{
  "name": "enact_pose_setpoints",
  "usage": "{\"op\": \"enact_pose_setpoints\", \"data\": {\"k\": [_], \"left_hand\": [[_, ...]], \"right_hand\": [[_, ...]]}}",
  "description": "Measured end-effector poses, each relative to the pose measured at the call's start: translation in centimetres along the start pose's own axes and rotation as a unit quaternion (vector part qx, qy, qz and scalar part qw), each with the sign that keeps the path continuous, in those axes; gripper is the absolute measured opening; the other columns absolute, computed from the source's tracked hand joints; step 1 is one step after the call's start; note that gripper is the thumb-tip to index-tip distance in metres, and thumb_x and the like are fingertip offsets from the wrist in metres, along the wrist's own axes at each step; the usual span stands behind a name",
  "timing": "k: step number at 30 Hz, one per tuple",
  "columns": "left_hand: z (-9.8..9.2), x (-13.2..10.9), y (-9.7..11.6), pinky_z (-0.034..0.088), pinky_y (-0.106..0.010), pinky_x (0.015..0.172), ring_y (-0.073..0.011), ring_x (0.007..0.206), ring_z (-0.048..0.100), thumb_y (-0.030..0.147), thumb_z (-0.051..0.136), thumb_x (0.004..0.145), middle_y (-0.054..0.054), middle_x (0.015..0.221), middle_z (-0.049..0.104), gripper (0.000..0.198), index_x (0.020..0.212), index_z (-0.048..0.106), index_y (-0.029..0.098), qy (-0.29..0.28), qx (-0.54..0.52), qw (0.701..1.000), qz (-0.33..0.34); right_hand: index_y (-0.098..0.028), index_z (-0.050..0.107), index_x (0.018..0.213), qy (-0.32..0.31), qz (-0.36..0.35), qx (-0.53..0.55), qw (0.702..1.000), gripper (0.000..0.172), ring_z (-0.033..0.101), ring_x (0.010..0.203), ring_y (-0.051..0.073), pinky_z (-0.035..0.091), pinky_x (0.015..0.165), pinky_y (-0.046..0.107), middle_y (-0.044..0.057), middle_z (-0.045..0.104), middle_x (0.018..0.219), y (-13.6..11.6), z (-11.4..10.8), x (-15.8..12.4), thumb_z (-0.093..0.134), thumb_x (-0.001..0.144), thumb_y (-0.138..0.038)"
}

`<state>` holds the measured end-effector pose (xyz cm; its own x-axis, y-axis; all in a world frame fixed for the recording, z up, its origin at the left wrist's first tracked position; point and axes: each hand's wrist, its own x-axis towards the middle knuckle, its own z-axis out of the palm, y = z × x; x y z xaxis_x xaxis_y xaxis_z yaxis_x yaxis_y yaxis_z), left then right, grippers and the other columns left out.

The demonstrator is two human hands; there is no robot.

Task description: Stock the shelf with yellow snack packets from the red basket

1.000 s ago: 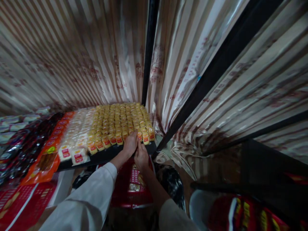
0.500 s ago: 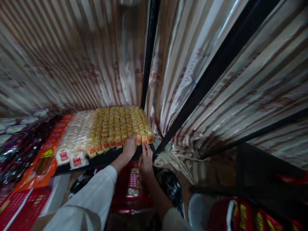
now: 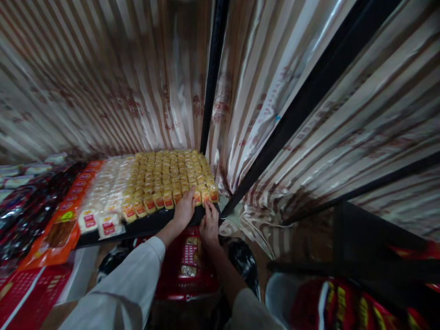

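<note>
Rows of small yellow packets (image 3: 168,176) with red-and-orange labels stand close together on a black shelf (image 3: 151,223). At the front edge of the rows, my left hand (image 3: 184,210) has its fingers closed over a packet near the right end, which it mostly hides. Just to the right, my right hand (image 3: 209,225) is closed, its fingertips touching the lower front of a labelled packet (image 3: 205,194). Below the hands, a red basket (image 3: 172,275) holds a few small wrapped pieces (image 3: 189,271).
White packets (image 3: 109,225), an orange bag (image 3: 62,229) and dark shiny packs (image 3: 30,220) lie leftward on the shelf. A black post (image 3: 271,146) slants on the right before the striped curtain (image 3: 137,82). Red-and-yellow packs (image 3: 343,305) and a pale bucket (image 3: 278,293) are at lower right.
The view has shifted slightly, so the shelf sits a little higher and further left. Both hands keep nearly the same places at the front packets.
</note>
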<state>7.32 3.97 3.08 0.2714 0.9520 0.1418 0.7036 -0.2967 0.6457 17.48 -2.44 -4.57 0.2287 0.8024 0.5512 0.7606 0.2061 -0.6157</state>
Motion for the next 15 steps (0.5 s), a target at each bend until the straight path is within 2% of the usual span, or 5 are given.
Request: {"op": "enact_pose_setpoints", "data": {"k": [4, 7, 11, 13, 15], "left_hand": [[-0.3, -0.5, -0.1, 0.045, -0.037, 0.096, -0.0236, 0.113, 0.057, 0.014, 0.043, 0.089, -0.014, 0.128, 0.056, 0.049, 0.137, 0.039, 0.019, -0.003, -0.013, 1.0, 0.005], [-0.7, -1.1, -0.2, 0.047, -0.035, 0.092, -0.0233, 0.109, 0.06, 0.016, 0.044, 0.088, -0.014, 0.126, 0.058, 0.05, 0.138, 0.036, 0.019, -0.003, -0.002, 1.0, 0.0], [-0.8, -3.6, -1.0, 0.048, -0.033, 0.087, -0.0223, 0.102, 0.063, 0.021, 0.04, 0.091, -0.014, 0.118, 0.063, 0.04, 0.131, 0.042, 0.015, 0.002, 0.029, 1.0, 0.008], [-0.4, -5.8, -2.0, 0.047, -0.029, 0.088, -0.0194, 0.1, 0.063, 0.023, 0.037, 0.092, -0.011, 0.113, 0.065, 0.033, 0.121, 0.051, 0.016, -0.004, 0.019, 0.999, 0.028], [0.3, -8.4, -3.5, 0.045, -0.027, 0.09, -0.0171, 0.101, 0.062, 0.022, 0.036, 0.092, -0.008, 0.108, 0.067, 0.028, 0.112, 0.056, 0.019, -0.039, 0.005, 0.998, 0.042]], "right_hand": [[-0.015, 0.043, 0.133, 0.011, 0.006, -0.005, 1.0, 0.058, 0.039, 0.125, 0.025, 0.04, 0.102, 0.048, 0.016, 0.042, 0.129, -0.4, -0.4, -0.3, 0.035, 0.077, -0.003], [-0.015, 0.048, 0.127, -0.007, 0.008, 0.005, 1.0, 0.05, 0.044, 0.121, 0.024, 0.041, 0.1, 0.048, 0.016, 0.047, 0.126, -1.6, -1.1, -1.4, 0.036, 0.079, -0.006], [-0.014, 0.055, 0.117, -0.041, 0.029, 0.042, 0.998, 0.037, 0.052, 0.111, 0.022, 0.044, 0.096, 0.043, 0.014, 0.059, 0.114, -3.2, -1.1, -4.1, 0.034, 0.086, -0.013], [-0.014, 0.058, 0.111, -0.099, 0.066, 0.049, 0.992, 0.033, 0.058, 0.102, 0.02, 0.047, 0.09, 0.037, 0.013, 0.064, 0.106, -3.3, -0.5, -5.7, 0.033, 0.088, -0.015], [-0.014, 0.062, 0.103, -0.2, 0.093, 0.021, 0.975, 0.03, 0.063, 0.09, 0.02, 0.05, 0.081, 0.033, 0.012, 0.068, 0.096, -2.9, 0.5, -7.3, 0.036, 0.088, -0.015]]}}
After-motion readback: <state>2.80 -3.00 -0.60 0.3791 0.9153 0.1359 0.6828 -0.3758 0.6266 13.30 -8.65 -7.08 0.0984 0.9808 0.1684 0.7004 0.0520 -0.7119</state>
